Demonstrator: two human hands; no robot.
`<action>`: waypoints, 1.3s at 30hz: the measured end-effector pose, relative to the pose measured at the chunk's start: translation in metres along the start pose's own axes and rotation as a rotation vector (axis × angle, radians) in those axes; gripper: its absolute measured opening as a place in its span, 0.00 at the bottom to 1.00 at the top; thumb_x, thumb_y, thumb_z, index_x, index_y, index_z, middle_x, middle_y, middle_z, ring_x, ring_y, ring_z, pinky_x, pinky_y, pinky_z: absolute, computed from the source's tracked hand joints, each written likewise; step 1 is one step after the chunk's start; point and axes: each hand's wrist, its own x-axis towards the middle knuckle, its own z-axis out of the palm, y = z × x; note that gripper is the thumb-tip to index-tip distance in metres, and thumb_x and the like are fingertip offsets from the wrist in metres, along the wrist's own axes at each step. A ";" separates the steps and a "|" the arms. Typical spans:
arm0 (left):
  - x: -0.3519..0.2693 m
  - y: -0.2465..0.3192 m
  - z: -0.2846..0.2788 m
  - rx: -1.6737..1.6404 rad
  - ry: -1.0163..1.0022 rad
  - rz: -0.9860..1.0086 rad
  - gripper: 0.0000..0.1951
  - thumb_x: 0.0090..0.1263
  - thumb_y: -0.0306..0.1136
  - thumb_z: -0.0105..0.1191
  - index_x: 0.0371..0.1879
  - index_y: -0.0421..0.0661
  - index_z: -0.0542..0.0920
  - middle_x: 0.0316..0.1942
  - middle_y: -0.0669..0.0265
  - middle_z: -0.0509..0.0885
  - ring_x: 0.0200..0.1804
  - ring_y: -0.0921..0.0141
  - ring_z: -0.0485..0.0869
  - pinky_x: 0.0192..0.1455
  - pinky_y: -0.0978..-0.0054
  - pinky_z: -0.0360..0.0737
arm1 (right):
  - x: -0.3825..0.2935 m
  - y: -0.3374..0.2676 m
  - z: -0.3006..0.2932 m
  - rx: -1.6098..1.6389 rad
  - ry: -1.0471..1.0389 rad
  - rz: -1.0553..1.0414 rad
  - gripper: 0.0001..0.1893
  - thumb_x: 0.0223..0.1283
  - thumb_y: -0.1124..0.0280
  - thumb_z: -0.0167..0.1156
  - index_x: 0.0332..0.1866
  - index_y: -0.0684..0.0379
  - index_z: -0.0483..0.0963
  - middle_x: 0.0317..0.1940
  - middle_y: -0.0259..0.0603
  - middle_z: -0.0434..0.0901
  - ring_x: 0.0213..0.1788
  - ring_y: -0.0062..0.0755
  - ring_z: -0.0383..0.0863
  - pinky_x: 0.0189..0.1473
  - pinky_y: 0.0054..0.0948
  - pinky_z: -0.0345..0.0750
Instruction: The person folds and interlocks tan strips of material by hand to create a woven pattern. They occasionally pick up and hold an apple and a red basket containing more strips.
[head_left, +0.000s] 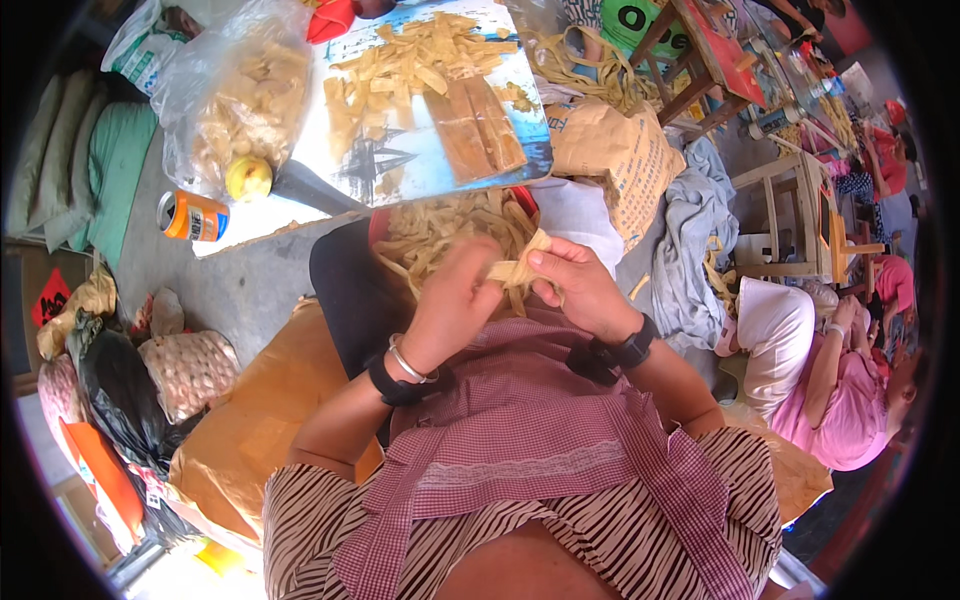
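Note:
My right hand (581, 277) pinches a folded, pale tan flat strip (517, 271) between thumb and fingers. My left hand (461, 285) is blurred, with its curled fingertips at the strip's left end; whether they grip it is unclear. Both hands are over my lap, just above a heap of similar tan strips (450, 221) in a red-rimmed container (380, 225). Beyond it, a board with a blue-and-white print (300, 180) carries short cut pieces (420, 56) and a brown, plastic-covered slab (476, 131).
Left of the board are a clear plastic bag of tan pieces (251, 105), a yellow fruit (249, 178) and an orange can (191, 216). A brown paper sack (619, 154) and wooden stool (780, 217) stand right. Another person in pink (840, 405) sits at far right.

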 end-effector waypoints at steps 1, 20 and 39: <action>0.003 0.005 -0.001 0.000 -0.003 0.001 0.12 0.59 0.23 0.50 0.43 0.42 0.74 0.45 0.61 0.77 0.35 0.71 0.79 0.35 0.79 0.76 | 0.000 -0.001 0.000 0.130 -0.014 0.047 0.08 0.66 0.69 0.54 0.45 0.60 0.74 0.31 0.29 0.75 0.22 0.12 0.66 0.23 0.14 0.64; 0.011 0.003 -0.003 0.275 -0.019 -0.009 0.06 0.60 0.29 0.54 0.33 0.41 0.75 0.27 0.55 0.79 0.30 0.55 0.79 0.33 0.64 0.75 | -0.002 0.013 0.004 -0.862 0.147 -0.706 0.11 0.62 0.75 0.56 0.48 0.65 0.76 0.41 0.28 0.75 0.40 0.24 0.76 0.41 0.21 0.76; 0.004 -0.018 -0.024 -0.394 -0.298 -0.336 0.14 0.75 0.41 0.43 0.39 0.41 0.74 0.36 0.66 0.82 0.34 0.81 0.78 0.37 0.82 0.75 | -0.021 -0.033 -0.013 -0.024 -0.129 0.116 0.07 0.64 0.73 0.54 0.45 0.59 0.72 0.23 0.27 0.71 0.20 0.12 0.66 0.19 0.12 0.62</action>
